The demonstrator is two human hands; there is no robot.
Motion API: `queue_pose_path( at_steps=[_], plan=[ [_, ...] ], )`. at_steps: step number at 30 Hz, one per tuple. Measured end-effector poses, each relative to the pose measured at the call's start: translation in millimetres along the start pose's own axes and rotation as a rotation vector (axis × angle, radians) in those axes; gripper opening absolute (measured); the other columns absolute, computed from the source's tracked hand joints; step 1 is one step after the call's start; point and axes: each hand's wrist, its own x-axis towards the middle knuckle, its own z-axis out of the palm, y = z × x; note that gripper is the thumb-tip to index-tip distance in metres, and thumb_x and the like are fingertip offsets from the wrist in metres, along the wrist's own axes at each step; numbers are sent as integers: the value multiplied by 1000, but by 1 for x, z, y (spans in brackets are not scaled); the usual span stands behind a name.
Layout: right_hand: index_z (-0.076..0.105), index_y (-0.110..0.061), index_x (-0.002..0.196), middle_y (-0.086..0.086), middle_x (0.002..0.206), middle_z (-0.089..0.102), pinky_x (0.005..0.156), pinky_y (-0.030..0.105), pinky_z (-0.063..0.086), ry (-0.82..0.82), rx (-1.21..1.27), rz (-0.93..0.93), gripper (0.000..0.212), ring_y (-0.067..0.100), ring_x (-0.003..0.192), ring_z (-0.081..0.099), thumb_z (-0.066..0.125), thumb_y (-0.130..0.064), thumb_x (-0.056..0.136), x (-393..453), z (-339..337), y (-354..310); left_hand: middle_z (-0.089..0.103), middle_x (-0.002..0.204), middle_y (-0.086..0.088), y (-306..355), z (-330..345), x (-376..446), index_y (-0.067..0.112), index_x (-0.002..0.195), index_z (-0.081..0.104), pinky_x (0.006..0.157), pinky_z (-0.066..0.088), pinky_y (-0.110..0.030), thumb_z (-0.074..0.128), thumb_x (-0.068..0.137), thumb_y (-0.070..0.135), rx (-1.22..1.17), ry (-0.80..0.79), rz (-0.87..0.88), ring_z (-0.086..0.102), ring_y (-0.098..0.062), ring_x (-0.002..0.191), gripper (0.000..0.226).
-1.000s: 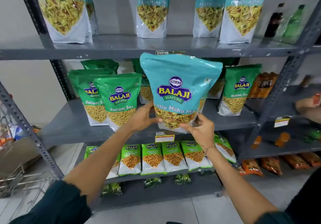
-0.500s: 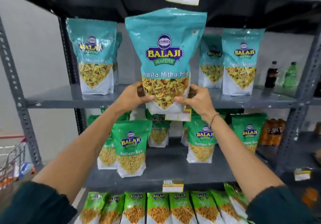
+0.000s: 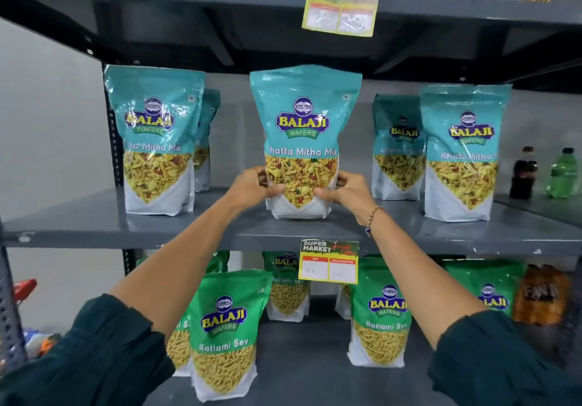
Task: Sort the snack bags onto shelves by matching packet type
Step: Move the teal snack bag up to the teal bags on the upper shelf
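The teal glossy plastic pouch of Khatta Mitha Mix [image 3: 304, 141] is pinched low down from both sides, left hand [image 3: 256, 187] at its 9 o'clock edge and right hand [image 3: 348, 190] at its 3 o'clock edge, thumbs pressed onto the front panel and the other fingers wrapped behind. So both hands are closed on the pouch, not spread. Gripping that low is probably on purpose: the weight sits at the bottom, and a floppy pouch is steadied best down there.

The pouch is stood upright on the grey metal middle shelf [image 3: 189, 226], its base looking like it's touching the shelf surface, though full contact can't be confirmed. It's parked in the gap between the matching teal pouch at 9 o'clock [image 3: 157, 141] and the two matching teal pouches at 3 o'clock [image 3: 463, 153], well apart from each, label facing out. That fits the sorting rule, since only the teal mix is kept on this level, while the green Ratlami Sev pouches [image 3: 225, 333] are kept on the shelf at 6 o'clock. Two drink bottles [image 3: 544, 172] are left at the far 3 o'clock end.

Release looks like the next thing, once it's balanced.
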Motion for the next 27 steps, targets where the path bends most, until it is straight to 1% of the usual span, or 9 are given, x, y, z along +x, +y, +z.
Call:
queue_pose_path(
  at_steps=[3,6,9,12,14,16,19,23,27],
  plan=[
    [64,-8,102,7,102,68,95,41,51,-23,7,15,42,20,98,63,81,-7,63,13,-2,9,72,109,-6,-7,7,13,9,112,62,99,51,-41,78,71,26,-36,3,-23,67,-19,102,47],
    [62,-9,101,4,100,67,94,41,51,-66,15,34,40,17,94,63,80,-8,65,21,-1,15,71,110,-7,-13,10,19,7,113,61,98,51,-41,77,72,26,-46,6,-44,67,-20,102,47],
    [61,-7,103,5,102,68,96,43,50,-84,7,58,47,23,103,63,81,-17,62,27,-1,19,71,110,-7,-18,10,23,9,112,60,98,51,-43,77,71,31,-41,7,-57,67,-21,102,51],
    [59,-13,101,3,102,67,99,44,48,-128,23,73,52,26,109,61,83,-25,57,28,-2,20,70,111,-7,-19,9,25,8,113,57,99,50,-43,78,61,42,-32,1,-64,66,-22,103,66],
    [58,-14,103,6,108,67,101,47,46,-141,19,72,68,26,111,60,84,-37,44,28,-1,20,69,112,-8,-18,11,24,7,113,55,99,49,-42,78,65,38,-28,-3,-66,65,-23,104,61],
    [58,-17,100,6,108,66,101,48,46,-148,17,70,70,25,110,60,83,-41,40,28,0,20,68,113,-10,-17,11,23,6,114,53,98,50,-41,76,72,29,-41,2,-73,64,-24,105,53],
    [58,-19,98,7,111,67,101,49,46,-139,1,71,69,25,109,60,83,-43,39,28,0,20,67,112,-10,-15,12,22,6,113,53,98,51,-41,75,74,25,-51,7,-71,64,-24,104,49],
    [57,-18,99,8,111,66,102,48,45,-119,-12,80,44,26,109,60,81,-24,63,28,-4,22,65,107,-7,-14,17,23,13,103,52,97,51,-41,74,74,23,-58,11,-71,63,-24,103,38],
    [55,-12,111,10,117,65,103,44,44,-112,-18,85,47,25,112,59,77,-18,70,28,-7,23,65,117,-11,-15,20,26,16,103,52,99,49,-45,75,73,26,-58,27,-75,62,-26,108,40]
  ],
)
